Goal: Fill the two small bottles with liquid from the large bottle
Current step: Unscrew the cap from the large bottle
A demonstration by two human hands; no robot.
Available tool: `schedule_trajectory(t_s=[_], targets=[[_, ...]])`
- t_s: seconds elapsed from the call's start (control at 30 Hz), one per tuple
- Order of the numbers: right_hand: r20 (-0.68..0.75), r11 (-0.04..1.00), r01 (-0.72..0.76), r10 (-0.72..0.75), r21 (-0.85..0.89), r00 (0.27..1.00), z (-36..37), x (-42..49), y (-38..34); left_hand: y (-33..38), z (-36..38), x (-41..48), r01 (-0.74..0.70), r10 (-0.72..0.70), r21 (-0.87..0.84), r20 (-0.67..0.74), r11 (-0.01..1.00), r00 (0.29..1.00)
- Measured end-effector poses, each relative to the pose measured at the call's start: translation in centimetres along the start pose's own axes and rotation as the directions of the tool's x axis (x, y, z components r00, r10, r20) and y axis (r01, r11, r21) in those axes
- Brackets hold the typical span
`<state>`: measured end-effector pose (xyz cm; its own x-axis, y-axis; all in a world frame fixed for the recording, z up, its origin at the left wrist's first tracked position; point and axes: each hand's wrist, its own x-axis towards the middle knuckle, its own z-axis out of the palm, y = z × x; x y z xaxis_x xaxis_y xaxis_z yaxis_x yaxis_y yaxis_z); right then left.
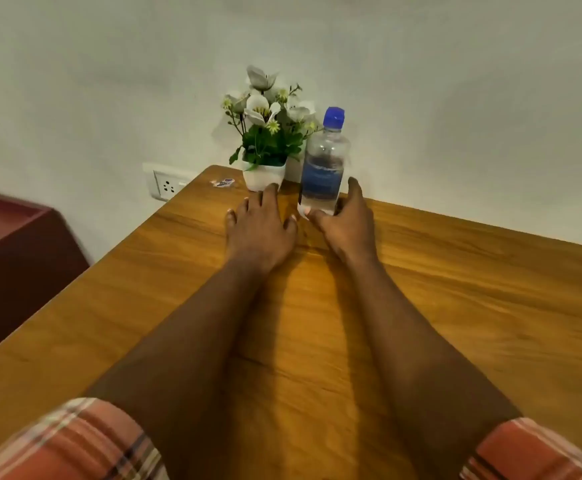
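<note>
Head view shows the large bottle standing upright toward twelve o'clock on the wooden counter, blue cap on, clear liquid reaching above its blue label. It should feel fairly heavy low down, with thin plastic walls that would give under a hard squeeze and a smooth, perhaps slippery skin, so the labelled middle looks the best place to grip. The right hand sits at the bottle's base at its four o'clock, fingers spread apart and just touching, not clamped. The left hand lies flat at its eight o'clock, fingers splayed, holding nothing. No small bottles are in sight. A flower pot stands just beside the bottle at nine o'clock against a pale wall, with a socket further left
</note>
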<state>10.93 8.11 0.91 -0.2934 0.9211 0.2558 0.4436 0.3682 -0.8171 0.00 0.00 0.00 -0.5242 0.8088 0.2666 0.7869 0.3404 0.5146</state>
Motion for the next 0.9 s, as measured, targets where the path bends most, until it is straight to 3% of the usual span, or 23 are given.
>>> schedule_trajectory(t_s=[0.37, 0.9], targets=[[-0.013, 1.0, 0.026, -0.026, -0.015, 1.0, 1.0, 2.3, 1.2, 0.1, 1.2, 1.7, -0.055, 0.058, 0.132, -0.018, 0.99, 0.998], [-0.033, 1.0, 0.02, -0.02, 0.016, 0.999, -2.5, -6.6, -0.4, 1.3, -0.9, -6.0, -0.167, 0.164, 0.117, 0.032, 0.979, 0.986]])
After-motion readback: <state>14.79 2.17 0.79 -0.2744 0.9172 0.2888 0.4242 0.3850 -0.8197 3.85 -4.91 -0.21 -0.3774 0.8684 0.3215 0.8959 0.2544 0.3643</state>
